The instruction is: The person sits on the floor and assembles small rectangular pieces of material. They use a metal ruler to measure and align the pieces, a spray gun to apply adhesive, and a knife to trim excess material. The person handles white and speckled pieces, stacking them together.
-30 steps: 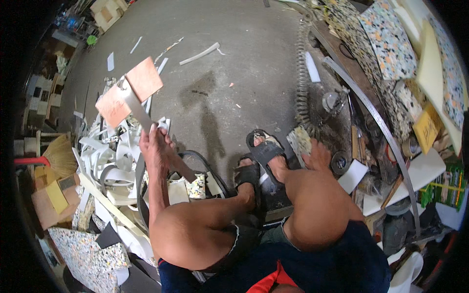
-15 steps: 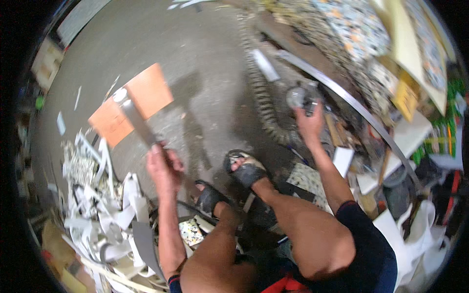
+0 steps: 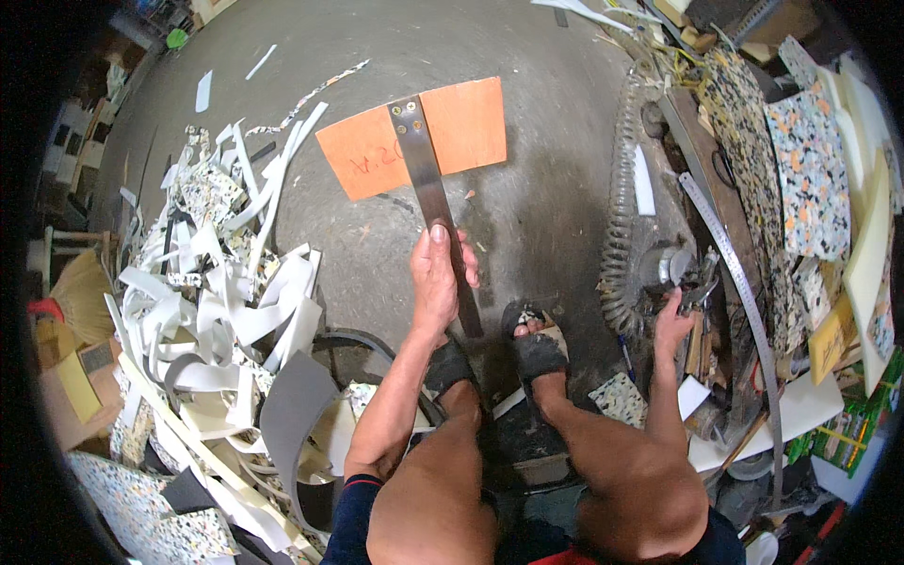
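My left hand (image 3: 438,278) is closed around a dark flat metal bar (image 3: 432,191), thumb lying on top. An orange board (image 3: 468,125) with red handwriting is fixed across the bar's far end by several screws. It is held above the floor, in front of my feet. Over at the right, my right hand (image 3: 673,325) has its fingers closed on what looks like a spray gun (image 3: 670,265) with a round silver cup. Much of its body is hidden by clutter and my fingers.
A grey coiled hose (image 3: 619,198) runs beside the spray gun. A curved metal strip (image 3: 730,254) lies to its right. White foam scraps (image 3: 217,301) pile up at left, and speckled foam sheets (image 3: 810,174) lean at right. My sandals (image 3: 537,344) rest on the grey floor (image 3: 527,47).
My view has turned left. My left hand has brought the bar and orange board more upright, ahead of my feet. The right hand with the spray gun is lower, beside the coiled hose's end.
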`<state>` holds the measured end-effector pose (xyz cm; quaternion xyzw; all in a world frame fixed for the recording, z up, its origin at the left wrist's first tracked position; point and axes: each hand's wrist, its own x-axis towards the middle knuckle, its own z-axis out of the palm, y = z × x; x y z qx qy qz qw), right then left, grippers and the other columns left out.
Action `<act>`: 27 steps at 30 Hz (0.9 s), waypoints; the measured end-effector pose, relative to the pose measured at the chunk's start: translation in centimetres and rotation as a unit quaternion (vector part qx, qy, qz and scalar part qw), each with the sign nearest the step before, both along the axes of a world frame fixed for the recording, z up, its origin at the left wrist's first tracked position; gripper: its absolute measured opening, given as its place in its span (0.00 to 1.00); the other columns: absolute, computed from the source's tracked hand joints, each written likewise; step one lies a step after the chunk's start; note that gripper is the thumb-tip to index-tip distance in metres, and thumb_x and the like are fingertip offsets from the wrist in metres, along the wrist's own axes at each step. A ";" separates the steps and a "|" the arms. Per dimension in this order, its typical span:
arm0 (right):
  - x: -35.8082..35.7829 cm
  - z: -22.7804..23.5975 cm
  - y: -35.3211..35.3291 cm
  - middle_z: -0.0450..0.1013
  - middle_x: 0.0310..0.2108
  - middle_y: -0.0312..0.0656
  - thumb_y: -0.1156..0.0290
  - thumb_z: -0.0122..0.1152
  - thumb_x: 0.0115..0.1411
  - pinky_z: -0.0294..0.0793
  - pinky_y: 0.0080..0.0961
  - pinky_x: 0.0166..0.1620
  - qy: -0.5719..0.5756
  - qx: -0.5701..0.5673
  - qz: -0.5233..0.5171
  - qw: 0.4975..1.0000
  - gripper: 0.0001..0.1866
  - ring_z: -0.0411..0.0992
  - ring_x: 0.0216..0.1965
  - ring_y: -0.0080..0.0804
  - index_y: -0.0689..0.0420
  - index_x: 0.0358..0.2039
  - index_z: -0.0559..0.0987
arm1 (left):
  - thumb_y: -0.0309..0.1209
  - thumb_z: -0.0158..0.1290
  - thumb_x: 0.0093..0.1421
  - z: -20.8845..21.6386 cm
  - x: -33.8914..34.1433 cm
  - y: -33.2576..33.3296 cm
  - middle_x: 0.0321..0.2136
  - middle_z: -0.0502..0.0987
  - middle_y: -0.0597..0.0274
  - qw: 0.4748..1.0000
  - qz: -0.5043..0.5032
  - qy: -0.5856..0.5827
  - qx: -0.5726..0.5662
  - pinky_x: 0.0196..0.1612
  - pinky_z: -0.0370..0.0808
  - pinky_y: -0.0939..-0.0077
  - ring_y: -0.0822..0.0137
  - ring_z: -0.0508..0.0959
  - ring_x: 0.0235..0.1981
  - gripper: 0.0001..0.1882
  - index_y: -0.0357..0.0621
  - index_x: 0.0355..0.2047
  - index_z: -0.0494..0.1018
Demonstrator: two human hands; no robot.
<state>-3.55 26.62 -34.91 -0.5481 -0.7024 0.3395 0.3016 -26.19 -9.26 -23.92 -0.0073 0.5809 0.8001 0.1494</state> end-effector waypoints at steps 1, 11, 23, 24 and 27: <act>-0.6 0.2 -0.3 0.81 0.37 0.45 0.60 0.63 0.65 0.73 0.33 0.49 -0.012 -0.018 -0.028 0.999 0.23 0.77 0.41 0.37 0.67 0.52 0.75 | 0.53 0.41 0.74 0.0 0.0 -0.3 0.20 0.72 0.63 1.000 0.001 0.009 -0.005 0.20 0.70 0.77 0.73 0.71 0.16 0.26 0.39 0.39 0.69; -6.1 16.1 -5.2 0.77 0.28 0.36 0.65 0.54 0.70 0.65 0.18 0.26 0.161 -0.080 0.307 0.934 0.13 0.68 0.23 0.18 0.59 0.49 0.77 | 0.54 0.41 0.73 -0.4 -0.5 -0.9 0.21 0.72 0.63 0.998 0.024 0.042 -0.046 0.20 0.71 0.77 0.74 0.70 0.17 0.27 0.38 0.39 0.68; -13.9 22.6 -16.5 0.79 0.39 0.39 0.44 0.47 0.72 0.60 0.17 0.26 0.181 -0.159 0.537 0.808 0.30 0.63 0.24 0.18 0.59 0.55 0.75 | 0.55 0.41 0.73 -1.5 0.0 0.1 0.21 0.71 0.64 0.998 0.026 0.034 -0.047 0.20 0.70 0.79 0.74 0.69 0.15 0.27 0.40 0.40 0.68; -14.1 22.9 -17.1 0.78 0.37 0.38 0.42 0.47 0.71 0.60 0.17 0.26 0.174 -0.164 0.540 0.807 0.31 0.63 0.24 0.17 0.59 0.54 0.76 | 0.55 0.41 0.73 -1.6 0.1 0.1 0.21 0.71 0.64 0.998 0.027 0.030 -0.049 0.20 0.69 0.79 0.74 0.69 0.15 0.27 0.40 0.39 0.68; -14.9 23.8 -17.9 0.78 0.33 0.35 0.49 0.57 0.69 0.71 0.18 0.35 0.197 -0.219 0.524 0.799 0.27 0.70 0.31 0.16 0.64 0.47 0.78 | 0.53 0.40 0.74 -1.3 0.3 0.1 0.22 0.70 0.66 0.998 0.026 0.030 -0.046 0.23 0.68 0.79 0.76 0.69 0.19 0.26 0.40 0.39 0.68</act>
